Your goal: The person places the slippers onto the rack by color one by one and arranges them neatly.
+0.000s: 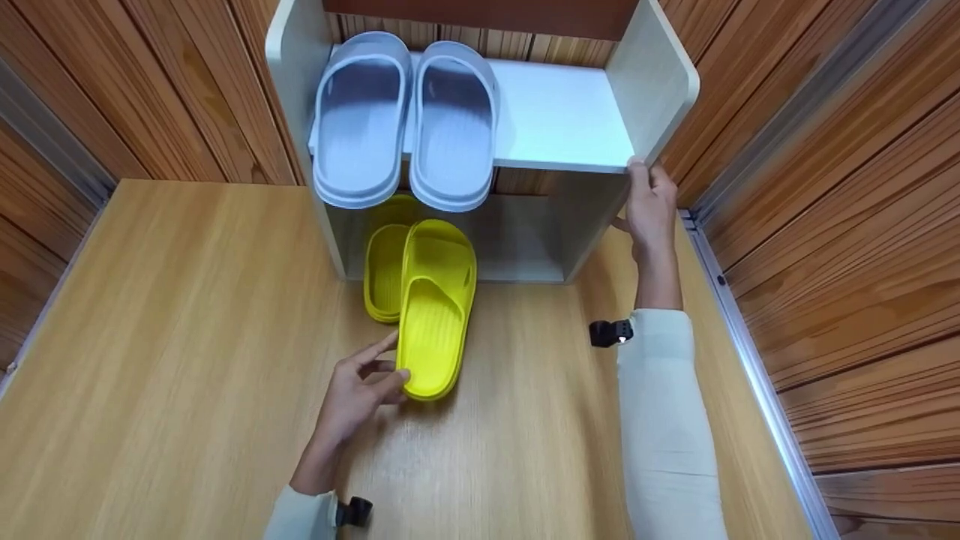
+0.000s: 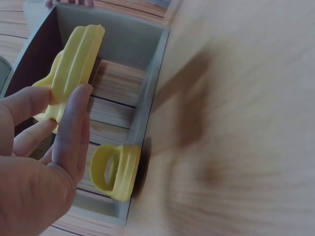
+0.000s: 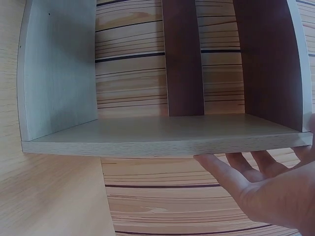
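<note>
My left hand (image 1: 351, 397) pinches a yellow slipper (image 1: 437, 300) at its heel, thumb on one face and fingers on the other. In the left wrist view this slipper (image 2: 78, 64) hangs above the floor, its shadow cast beside it. Its mate, another yellow slipper (image 1: 385, 274), sits in the lower level of the shoe rack (image 1: 517, 259) at the left, heel sticking out past the front. My right hand (image 1: 651, 206) grips the front edge of the rack's right side panel (image 3: 167, 145), near the upper shelf; its thumb lies against the panel's outer side.
Two grey-blue slippers (image 1: 360, 135) stand side by side on the upper shelf (image 1: 559, 112), at its left, heels overhanging the front. Wood-grain walls (image 1: 862, 262) rise behind and beside the rack. A metal rail (image 1: 757, 375) runs along the right edge of the wooden floor (image 1: 187, 360).
</note>
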`<state>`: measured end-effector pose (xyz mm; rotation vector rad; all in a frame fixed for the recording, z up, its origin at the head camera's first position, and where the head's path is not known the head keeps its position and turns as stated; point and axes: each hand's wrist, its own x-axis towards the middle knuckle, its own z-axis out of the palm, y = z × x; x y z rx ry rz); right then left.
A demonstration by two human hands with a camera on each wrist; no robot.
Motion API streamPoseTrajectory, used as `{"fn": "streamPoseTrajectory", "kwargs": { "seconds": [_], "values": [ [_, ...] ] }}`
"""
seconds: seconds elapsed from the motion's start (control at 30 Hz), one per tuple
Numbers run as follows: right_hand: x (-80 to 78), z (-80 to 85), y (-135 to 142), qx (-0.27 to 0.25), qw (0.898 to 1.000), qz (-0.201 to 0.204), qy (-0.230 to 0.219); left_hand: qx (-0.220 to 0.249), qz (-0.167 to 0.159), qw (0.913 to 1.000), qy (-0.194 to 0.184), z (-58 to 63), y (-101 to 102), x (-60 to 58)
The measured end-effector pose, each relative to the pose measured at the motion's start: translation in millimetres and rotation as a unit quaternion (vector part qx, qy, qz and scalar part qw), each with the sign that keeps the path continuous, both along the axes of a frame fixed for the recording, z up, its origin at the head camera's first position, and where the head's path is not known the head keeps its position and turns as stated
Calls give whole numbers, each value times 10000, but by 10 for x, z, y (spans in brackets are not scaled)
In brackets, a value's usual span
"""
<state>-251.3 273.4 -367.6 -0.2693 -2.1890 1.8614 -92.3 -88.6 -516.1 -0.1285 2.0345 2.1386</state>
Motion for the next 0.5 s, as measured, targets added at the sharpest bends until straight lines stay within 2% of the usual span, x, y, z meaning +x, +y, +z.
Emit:
{"fn": "streamPoseTrajectory", "kwargs": {
  "seconds": [0.23,0.5],
  "values": [
    [-4,-22,-9,18,10000,14,-11,118,86,9998,-146,23,65,-118],
    [-23,-30,-25,-175,9998,53,81,157,109,9998,42,11,89,-178]
  ]
}}
